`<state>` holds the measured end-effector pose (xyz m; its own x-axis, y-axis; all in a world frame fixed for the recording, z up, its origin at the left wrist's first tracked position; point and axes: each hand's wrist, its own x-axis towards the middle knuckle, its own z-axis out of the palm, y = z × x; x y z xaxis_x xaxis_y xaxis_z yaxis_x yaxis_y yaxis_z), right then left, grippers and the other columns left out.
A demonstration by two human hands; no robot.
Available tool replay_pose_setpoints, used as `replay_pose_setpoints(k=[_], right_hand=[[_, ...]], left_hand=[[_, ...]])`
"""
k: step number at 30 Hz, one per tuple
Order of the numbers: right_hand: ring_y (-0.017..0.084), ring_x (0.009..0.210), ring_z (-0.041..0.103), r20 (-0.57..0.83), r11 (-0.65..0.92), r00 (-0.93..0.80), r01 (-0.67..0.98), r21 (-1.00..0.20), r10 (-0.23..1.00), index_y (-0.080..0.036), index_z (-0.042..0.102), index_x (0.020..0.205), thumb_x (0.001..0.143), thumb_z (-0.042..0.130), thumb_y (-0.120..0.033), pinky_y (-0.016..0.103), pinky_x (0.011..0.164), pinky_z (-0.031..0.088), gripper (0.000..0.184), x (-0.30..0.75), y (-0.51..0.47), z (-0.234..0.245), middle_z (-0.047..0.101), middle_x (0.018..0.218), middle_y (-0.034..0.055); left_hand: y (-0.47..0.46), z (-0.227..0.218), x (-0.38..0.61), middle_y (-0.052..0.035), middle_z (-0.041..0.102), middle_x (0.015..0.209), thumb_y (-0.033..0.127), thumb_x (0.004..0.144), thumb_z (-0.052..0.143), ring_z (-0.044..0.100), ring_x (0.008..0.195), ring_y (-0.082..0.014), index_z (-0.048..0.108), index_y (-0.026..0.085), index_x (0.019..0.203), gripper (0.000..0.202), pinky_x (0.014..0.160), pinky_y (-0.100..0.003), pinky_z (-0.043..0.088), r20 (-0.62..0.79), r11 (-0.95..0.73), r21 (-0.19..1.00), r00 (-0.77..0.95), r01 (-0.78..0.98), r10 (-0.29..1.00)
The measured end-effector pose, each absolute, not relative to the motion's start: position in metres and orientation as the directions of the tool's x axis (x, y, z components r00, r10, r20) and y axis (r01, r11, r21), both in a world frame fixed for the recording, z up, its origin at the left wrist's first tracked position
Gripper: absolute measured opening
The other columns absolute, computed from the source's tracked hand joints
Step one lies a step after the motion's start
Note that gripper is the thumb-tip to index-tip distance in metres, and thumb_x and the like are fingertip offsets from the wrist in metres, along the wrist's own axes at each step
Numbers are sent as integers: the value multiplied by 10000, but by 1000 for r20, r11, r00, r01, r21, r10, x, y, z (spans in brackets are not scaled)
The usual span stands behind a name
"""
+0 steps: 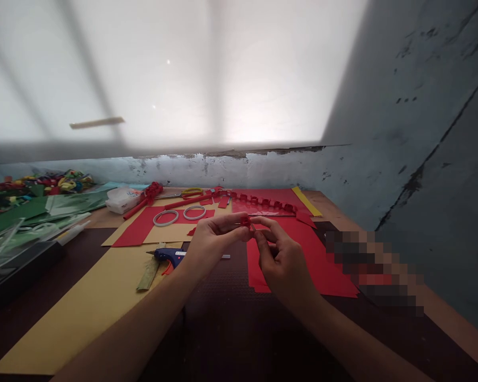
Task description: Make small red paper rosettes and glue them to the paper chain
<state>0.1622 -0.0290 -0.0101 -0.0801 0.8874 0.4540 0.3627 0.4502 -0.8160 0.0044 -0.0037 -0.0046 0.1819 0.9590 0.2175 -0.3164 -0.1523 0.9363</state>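
Probably light and crushable, the small curled red paper piece (246, 220) mid-frame is pinched between left hand (211, 241) and right hand (281, 260), best held gently by its edges.

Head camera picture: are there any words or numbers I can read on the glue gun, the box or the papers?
No text can be read anywhere.
Blue glue gun: too small to tell whether it bears a label.
White plastic box: blurred, nothing legible.
Red paper sheet and the small red paper piece pinched by the left hand and right hand: plain, no writing.
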Motion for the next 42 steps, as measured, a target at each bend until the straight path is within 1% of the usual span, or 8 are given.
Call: replay_pose_setpoints(k=[4,8,11,15,19,25,31,42], right_hand=[[74,420,468,446,439,-73,372,-818,892,-249,573,1249,982,509,-323,216,429,363,285,162,-30,-8,734,840,3],[86,431,493,443,417,-55,459,-785,895,-247,581,1190,949,524,-275,222,449,380,250,168,-27,-3,720,758,-25],[112,527,584,462,404,-26,532,-745,886,-241,621,1102,931,540,-271,232,499,414,191,174,-21,2,728,773,-14],[97,511,553,495,424,-48,590,-687,868,-245,661,1074,914,570,-269,247,526,426,186,177,-16,3,737,869,-13],[98,538,559,527,466,-80,592,-658,846,-253,675,1082,913,582,-266,245,556,445,193,175,-17,0,725,889,-17],[88,509,537,565,510,-105,587,-629,819,-270,610,1239,932,561,-231,239,561,446,313,173,-20,-3,703,876,-29],[101,553,564,629,565,-135,609,-557,765,-269,692,1160,942,563,-209,232,604,452,261,173,-19,-6,717,800,-29],[88,470,525,645,563,-111,614,-554,756,-236,736,1096,905,625,-223,226,534,421,222,174,-19,-6,713,726,-34]], left_hand=[[-2,-6,3,-101,782,1047,253,715,854,722,946,-219,769,188,1079,380,858,-323,540,202,-146,932,138,-332,970],[1,-6,1,-101,776,1048,254,731,838,701,992,-218,771,175,1003,292,841,-295,518,206,-176,942,79,-285,975],[2,-7,1,-93,775,1048,278,759,815,698,993,-211,781,179,982,247,834,-286,511,193,-171,955,74,-242,978],[2,-7,1,-101,781,1023,281,783,788,708,998,-225,783,174,1025,264,901,-336,516,159,-132,961,96,-242,983],[1,-6,3,-123,776,1052,282,779,788,705,1030,-251,770,151,1066,317,940,-376,519,138,-106,961,112,-255,984],[-1,-4,3,-115,782,1033,284,800,764,702,977,-229,771,167,1109,331,877,-329,517,146,-124,981,142,-152,979],[1,-6,2,-117,778,1048,289,808,758,702,993,-233,768,163,1118,334,879,-324,519,184,-158,975,171,-156,968],[-2,-7,-1,-94,784,1057,344,838,739,705,1046,-260,766,217,1123,313,827,-305,537,125,-119,992,148,-49,981]])
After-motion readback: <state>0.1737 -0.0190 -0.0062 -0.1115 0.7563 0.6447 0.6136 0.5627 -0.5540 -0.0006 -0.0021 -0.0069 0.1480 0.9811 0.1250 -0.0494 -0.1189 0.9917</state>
